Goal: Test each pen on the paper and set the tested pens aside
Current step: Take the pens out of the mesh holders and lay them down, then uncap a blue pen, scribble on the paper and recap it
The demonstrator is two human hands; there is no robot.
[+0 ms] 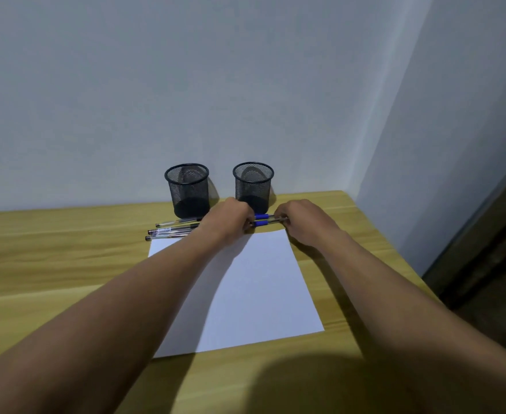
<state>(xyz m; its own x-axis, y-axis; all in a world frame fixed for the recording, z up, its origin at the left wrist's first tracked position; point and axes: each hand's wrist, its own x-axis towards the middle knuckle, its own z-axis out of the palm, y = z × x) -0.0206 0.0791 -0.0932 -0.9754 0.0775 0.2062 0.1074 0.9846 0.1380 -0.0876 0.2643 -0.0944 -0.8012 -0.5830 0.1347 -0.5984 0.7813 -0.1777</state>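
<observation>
A white sheet of paper (pixel 257 282) lies on the wooden desk (pixel 51 258). Just beyond its far edge lie two blue-grip pens (pixel 262 220), side by side. My left hand (pixel 230 216) grips their left ends and my right hand (pixel 302 219) grips their right ends, so only the blue grips and short clear sections show between my fingers. Left of my left hand lies a cluster of several black-capped clear pens (pixel 171 230) on the desk by the paper's far-left corner.
Two black mesh pen cups stand near the wall: the left cup (pixel 187 189) and the right cup (pixel 253 186), the latter right behind my hands. The desk's right edge (pixel 395 243) drops off beside a wall corner.
</observation>
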